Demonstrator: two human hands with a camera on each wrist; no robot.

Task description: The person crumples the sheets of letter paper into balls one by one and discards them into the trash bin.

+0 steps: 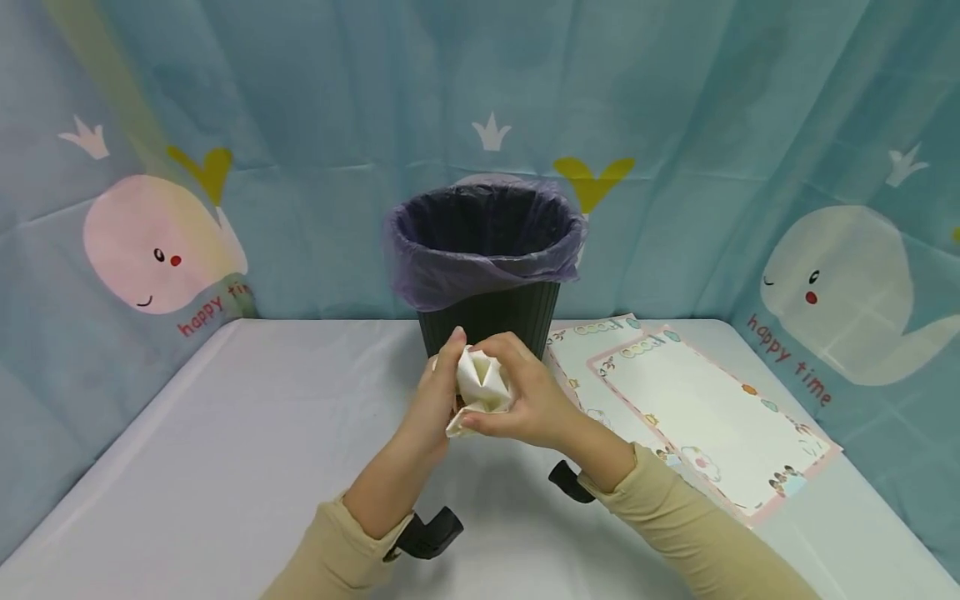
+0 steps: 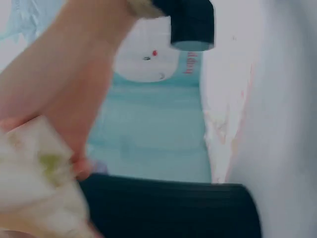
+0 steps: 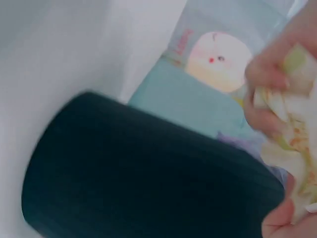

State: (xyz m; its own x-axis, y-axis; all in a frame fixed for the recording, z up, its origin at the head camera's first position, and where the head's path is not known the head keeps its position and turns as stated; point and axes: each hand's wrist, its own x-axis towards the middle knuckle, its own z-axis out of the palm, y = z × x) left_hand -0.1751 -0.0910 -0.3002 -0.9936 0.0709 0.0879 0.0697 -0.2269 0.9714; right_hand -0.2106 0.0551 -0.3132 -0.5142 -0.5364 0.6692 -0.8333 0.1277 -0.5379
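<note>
Between both hands is a crumpled sheet of paper [image 1: 483, 385], squeezed into a loose white ball in front of the bin. My left hand [image 1: 429, 402] grips its left side, thumb pointing up. From the right, my right hand [image 1: 531, 402] holds it with thumb and fingers curled round it. Coloured print shows on the folds of the crumpled paper [image 3: 299, 131] in the right wrist view. Just behind the hands stands a dark ribbed trash bin [image 1: 491, 315], upright, with a purple bag [image 1: 480, 279] folded over its rim.
Two flat sheets with pink decorated borders lie to the right, the front sheet [image 1: 712, 417] overlapping the rear sheet [image 1: 581, 354]. A white-covered table [image 1: 187, 483] bears everything. Behind it hangs a blue curtain [image 1: 315, 108] with whale prints. Each wrist carries a black camera mount [image 1: 430, 533].
</note>
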